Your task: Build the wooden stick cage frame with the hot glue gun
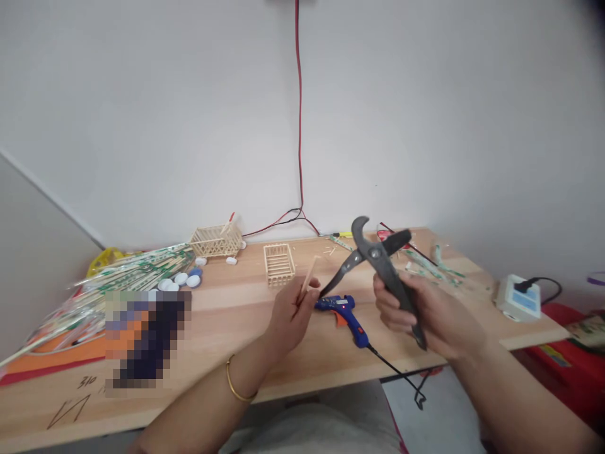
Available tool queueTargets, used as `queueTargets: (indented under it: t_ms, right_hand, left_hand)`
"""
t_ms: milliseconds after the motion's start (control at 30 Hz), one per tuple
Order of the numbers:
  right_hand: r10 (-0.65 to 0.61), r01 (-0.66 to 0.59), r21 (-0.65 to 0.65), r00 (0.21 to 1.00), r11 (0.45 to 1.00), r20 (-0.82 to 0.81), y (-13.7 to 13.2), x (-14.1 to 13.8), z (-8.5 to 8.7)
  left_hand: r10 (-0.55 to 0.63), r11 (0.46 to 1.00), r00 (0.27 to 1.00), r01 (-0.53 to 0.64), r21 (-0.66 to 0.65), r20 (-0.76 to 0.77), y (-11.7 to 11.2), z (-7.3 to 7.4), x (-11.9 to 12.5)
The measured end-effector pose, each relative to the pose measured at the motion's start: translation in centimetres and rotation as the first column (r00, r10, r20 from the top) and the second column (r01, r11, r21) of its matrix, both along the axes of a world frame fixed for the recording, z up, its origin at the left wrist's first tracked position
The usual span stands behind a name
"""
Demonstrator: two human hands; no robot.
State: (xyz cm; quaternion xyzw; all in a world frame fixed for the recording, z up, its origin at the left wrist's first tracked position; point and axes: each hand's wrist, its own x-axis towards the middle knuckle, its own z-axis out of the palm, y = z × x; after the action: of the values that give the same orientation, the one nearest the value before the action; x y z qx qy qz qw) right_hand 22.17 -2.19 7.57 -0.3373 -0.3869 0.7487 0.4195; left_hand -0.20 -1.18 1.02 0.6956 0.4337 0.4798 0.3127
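My left hand (292, 309) is closed around a short light wooden stick (309, 276) that points up from the fingers. My right hand (425, 312) grips one handle of dark metal pruning shears (375, 253), raised above the table with hooked jaw and broad blade spread apart. Their other handle slants down to the fingertips of my left hand; whether it touches them I cannot tell. Between my hands a blue hot glue gun (348, 315) with an orange trigger lies on the table. Behind my left hand stands a small slatted wooden frame (278, 265).
A wooden-stick cart (216, 241) with white wheels stands at the back left. Bundles of wrapped sticks (137, 274) and white bottle caps (181, 279) lie at left. Torn wrappers (432, 268) lie back right, and a white power strip (518, 298) sits by the right edge.
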Motion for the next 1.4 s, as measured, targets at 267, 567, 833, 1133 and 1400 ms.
queueTargets:
  t_ms: [267, 567, 833, 1133, 1400]
  right_hand:
    - [0.173, -0.173, 0.066, 0.985, 0.983, 0.005, -4.1, -2.1, -6.6]
    - [-0.169, -0.241, 0.446, 0.693, 0.862, 0.701, -3.0, -1.5, -6.8]
    - [-0.426, -0.290, 0.432, 0.086, 0.854, 0.900, -2.5, -0.4, -11.4]
    - [-0.457, -0.246, 0.406, -0.209, 0.880, 0.865, 1.1, 3.3, -10.7]
    - [-0.510, -0.029, 0.554, 0.353, 0.832, 0.784, -0.7, 3.4, -9.8]
  left_hand:
    - [-0.406, 0.873, 0.912, 0.370, -0.318, -0.052, -4.7, 1.3, -2.1]
    - [-0.242, 0.926, 0.969, 0.213, -0.313, -0.058, -8.2, -0.9, -5.8]
    - [-0.287, 0.905, 0.941, 0.204, -0.373, -0.182, -6.9, -0.4, -5.0]
    - [-0.359, 0.912, 0.830, 0.215, -0.349, -0.427, -3.4, -0.8, -3.5]
    - [-0.422, 0.830, 0.897, 0.326, -0.453, -0.128, -1.9, -1.8, -2.2]
